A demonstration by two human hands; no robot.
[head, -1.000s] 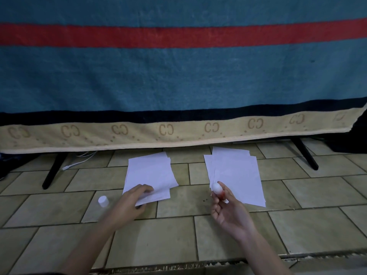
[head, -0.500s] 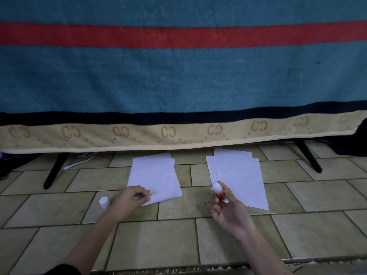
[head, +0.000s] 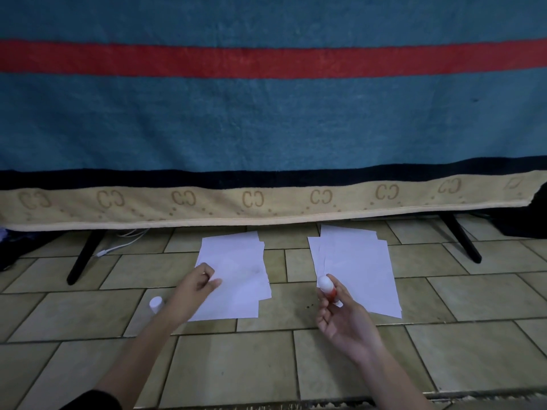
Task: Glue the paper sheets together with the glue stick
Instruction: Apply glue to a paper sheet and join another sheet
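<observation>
Two piles of white paper sheets lie on the tiled floor, a left pile [head: 236, 279] and a right pile [head: 361, 273]. My left hand [head: 196, 287] lies on the left edge of the left pile, its fingers curled and pinching the top sheet. My right hand [head: 343, 321] hovers over the near left corner of the right pile and holds an uncapped glue stick [head: 327, 287] with a red body and a white tip pointing up. The glue stick's white cap [head: 156, 303] stands on the floor just left of my left wrist.
A blue blanket [head: 266, 128] with a red stripe and a beige border hangs right behind the papers. Black stand legs [head: 81, 258] [head: 463, 242] slant onto the floor at both sides. A white cable [head: 118, 247] lies at the back left. Small dark spots [head: 310, 305] mark the tile between the piles.
My left hand slid from the near corner of the left pile up along its left edge, and the sheets there shifted slightly. My right hand kept the glue stick almost still.
</observation>
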